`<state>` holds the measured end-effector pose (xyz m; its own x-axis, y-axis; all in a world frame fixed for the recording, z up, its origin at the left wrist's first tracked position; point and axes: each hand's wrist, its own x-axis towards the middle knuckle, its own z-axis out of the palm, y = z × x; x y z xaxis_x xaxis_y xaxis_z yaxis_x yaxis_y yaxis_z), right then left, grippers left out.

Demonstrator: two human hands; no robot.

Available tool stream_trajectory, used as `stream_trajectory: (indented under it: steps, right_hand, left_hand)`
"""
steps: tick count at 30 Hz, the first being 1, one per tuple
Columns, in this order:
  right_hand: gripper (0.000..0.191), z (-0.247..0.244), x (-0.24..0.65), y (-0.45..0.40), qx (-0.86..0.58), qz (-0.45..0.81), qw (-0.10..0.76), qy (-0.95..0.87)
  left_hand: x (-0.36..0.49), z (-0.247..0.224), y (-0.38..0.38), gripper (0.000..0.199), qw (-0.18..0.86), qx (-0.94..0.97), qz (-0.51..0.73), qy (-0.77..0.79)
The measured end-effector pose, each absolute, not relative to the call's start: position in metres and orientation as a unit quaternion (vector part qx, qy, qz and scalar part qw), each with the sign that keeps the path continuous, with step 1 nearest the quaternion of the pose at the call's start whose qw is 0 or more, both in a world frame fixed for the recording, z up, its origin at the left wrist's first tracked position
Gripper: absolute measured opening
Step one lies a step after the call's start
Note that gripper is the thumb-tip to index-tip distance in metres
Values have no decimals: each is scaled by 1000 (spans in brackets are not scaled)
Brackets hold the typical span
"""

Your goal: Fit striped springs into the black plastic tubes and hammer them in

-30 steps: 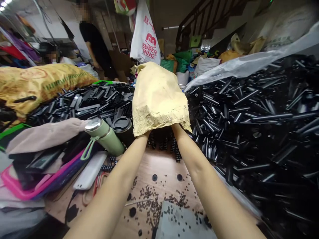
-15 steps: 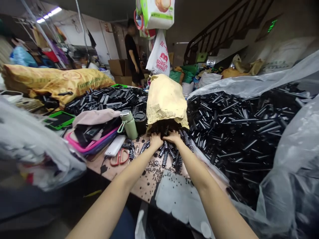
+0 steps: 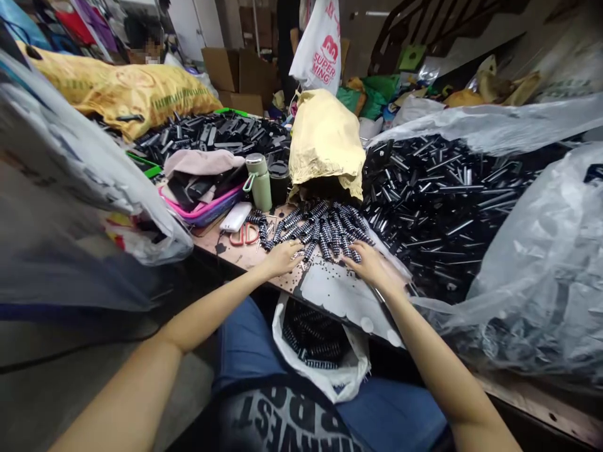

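Black ribbed rods with pale bands point(image 3: 325, 229) lie in a spread pile on the table, at the mouth of a cream-coloured sack point(image 3: 327, 135). At the pile's near left edge is my left hand point(image 3: 284, 258), fingers stretched out and touching the rods. My right hand point(image 3: 369, 262) rests at the near right edge, its fingers apart beside the rods. Neither hand appears to grip anything. Small dark bits and a grey sheet point(image 3: 346, 292) lie on the tabletop between my arms. Below the table edge, a white bag point(image 3: 348, 380) holds more ribbed rods.
Red-handled scissors point(image 3: 245, 235), a white box-like object point(image 3: 235, 217), a green flask point(image 3: 259, 185) and a pink-rimmed basket point(image 3: 202, 216) stand left. Glossy black parts point(image 3: 424, 220) heap up at right inside clear plastic point(image 3: 532, 251). A yellow sack point(image 3: 127, 88) lies behind left.
Both hands have come back from the sack's mouth toward the table's near edge and moved apart. More ribbed rods now lie spread outside the sack. The view has tilted down.
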<state>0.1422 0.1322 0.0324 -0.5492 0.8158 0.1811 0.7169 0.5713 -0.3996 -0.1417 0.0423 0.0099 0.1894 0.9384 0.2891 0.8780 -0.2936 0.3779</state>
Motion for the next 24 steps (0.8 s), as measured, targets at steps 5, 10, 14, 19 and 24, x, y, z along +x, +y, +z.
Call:
stream_trajectory:
  steps: [5,10,14,19,24]
  right_hand:
    - [36,6,212,51,-433,189,185,-862]
    - [39,-2,233,14,-486,201,208,-825]
    - [39,-7,235,-1,-504,206,217,-811]
    - [36,-18,237,-9,-502,192,244,-807]
    - [29,-15,220,-1,-553,99,237,-793]
  left_hand:
    - [-188,1,8,37,12,631,268,728]
    - [-252,17,61,38,-9,539,190,820]
    - [-268,22,91,35,16,585,154,796]
    - [-212,16,91,34,15,679,216,701]
    - [-112,8,85,33,44,711,171,681]
